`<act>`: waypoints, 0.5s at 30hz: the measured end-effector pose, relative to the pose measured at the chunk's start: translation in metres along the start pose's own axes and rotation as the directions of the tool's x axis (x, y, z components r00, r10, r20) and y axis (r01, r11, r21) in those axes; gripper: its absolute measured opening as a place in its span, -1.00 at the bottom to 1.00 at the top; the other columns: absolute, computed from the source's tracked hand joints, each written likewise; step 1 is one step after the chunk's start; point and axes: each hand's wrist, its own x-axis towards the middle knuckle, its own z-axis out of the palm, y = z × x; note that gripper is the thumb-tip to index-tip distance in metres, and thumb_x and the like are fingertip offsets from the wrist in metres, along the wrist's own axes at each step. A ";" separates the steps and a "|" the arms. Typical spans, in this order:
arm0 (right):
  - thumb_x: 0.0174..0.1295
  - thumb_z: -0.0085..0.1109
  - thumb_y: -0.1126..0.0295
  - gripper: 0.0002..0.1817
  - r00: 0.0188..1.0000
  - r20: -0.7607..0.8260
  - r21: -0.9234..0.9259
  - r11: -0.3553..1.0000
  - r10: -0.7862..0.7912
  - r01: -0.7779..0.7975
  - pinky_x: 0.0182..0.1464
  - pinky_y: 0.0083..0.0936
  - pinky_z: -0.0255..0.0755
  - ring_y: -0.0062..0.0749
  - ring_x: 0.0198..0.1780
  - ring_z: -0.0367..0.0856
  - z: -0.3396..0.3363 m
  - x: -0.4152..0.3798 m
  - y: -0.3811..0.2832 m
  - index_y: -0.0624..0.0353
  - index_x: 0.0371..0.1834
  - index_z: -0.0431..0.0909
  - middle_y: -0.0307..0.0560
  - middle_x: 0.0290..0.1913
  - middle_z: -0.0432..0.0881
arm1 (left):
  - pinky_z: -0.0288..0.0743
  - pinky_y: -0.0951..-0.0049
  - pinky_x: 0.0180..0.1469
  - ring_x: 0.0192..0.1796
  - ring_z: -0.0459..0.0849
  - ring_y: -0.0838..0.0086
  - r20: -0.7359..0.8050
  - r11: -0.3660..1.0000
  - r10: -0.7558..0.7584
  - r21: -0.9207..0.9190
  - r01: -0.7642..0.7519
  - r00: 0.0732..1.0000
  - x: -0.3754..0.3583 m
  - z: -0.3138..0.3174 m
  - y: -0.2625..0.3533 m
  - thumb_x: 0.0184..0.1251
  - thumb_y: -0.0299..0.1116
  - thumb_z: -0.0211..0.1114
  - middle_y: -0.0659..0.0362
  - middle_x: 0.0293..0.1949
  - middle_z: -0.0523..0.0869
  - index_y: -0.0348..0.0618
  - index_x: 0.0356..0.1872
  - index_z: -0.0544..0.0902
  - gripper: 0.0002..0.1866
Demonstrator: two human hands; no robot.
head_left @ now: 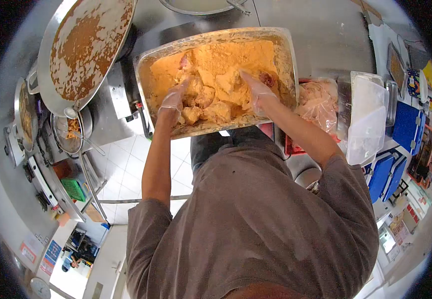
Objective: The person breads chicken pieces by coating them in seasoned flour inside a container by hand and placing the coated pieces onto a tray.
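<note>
Presently, our left hand (173, 97) and right hand (260, 92) sit among coated pieces (218, 112) in the tray (290, 60); we cannot tell their grip. A pan (47, 92) flanks left, raw meat (318, 102) right.

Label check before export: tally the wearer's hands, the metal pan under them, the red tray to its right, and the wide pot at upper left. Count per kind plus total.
Hands: 2 (left hand, right hand)
Metal pan: 1
Red tray: 1
Wide pot: 1
Total: 5
</note>
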 end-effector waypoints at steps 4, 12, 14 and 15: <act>0.26 0.39 -0.18 0.06 0.998 0.057 -0.168 0.986 -0.008 0.017 0.59 0.26 -0.11 0.04 0.72 -0.15 0.018 -0.009 0.001 0.04 0.70 0.08 0.14 0.73 -0.06 | 0.46 0.29 0.35 0.33 0.57 0.30 0.064 0.994 0.109 -0.014 -0.108 0.992 0.008 0.007 -0.003 0.54 0.16 0.19 0.05 0.43 0.52 -0.21 0.53 0.39 -0.23; 0.36 0.38 0.04 -0.33 0.956 0.214 -0.516 0.807 -0.203 0.287 0.49 -0.13 0.24 -0.15 0.55 0.30 0.000 0.014 0.038 0.19 0.42 0.51 0.11 0.61 0.27 | 0.45 0.29 0.40 0.44 0.49 0.26 0.279 0.945 0.151 -0.323 -0.055 0.948 0.026 0.014 -0.004 0.47 0.27 0.22 0.03 0.54 0.39 -0.17 0.61 0.27 -0.09; 0.33 0.41 0.05 -0.36 0.966 0.222 -0.467 0.855 -0.133 0.225 0.43 -0.24 0.33 -0.19 0.46 0.42 -0.004 0.014 0.032 0.21 0.36 0.57 0.07 0.58 0.32 | 0.45 0.27 0.39 0.41 0.50 0.26 0.269 0.960 0.131 -0.275 -0.055 0.954 0.034 0.018 -0.001 0.45 0.26 0.26 0.02 0.51 0.42 -0.20 0.59 0.29 -0.08; 0.30 0.43 0.07 -0.37 0.978 0.198 -0.385 0.913 -0.062 0.136 0.40 -0.31 0.38 -0.21 0.41 0.48 -0.003 0.011 0.024 0.21 0.33 0.59 0.06 0.56 0.35 | 0.46 0.26 0.38 0.39 0.51 0.26 0.263 0.967 0.124 -0.250 -0.057 0.957 0.036 0.020 0.001 0.44 0.25 0.29 0.01 0.50 0.44 -0.22 0.59 0.29 -0.08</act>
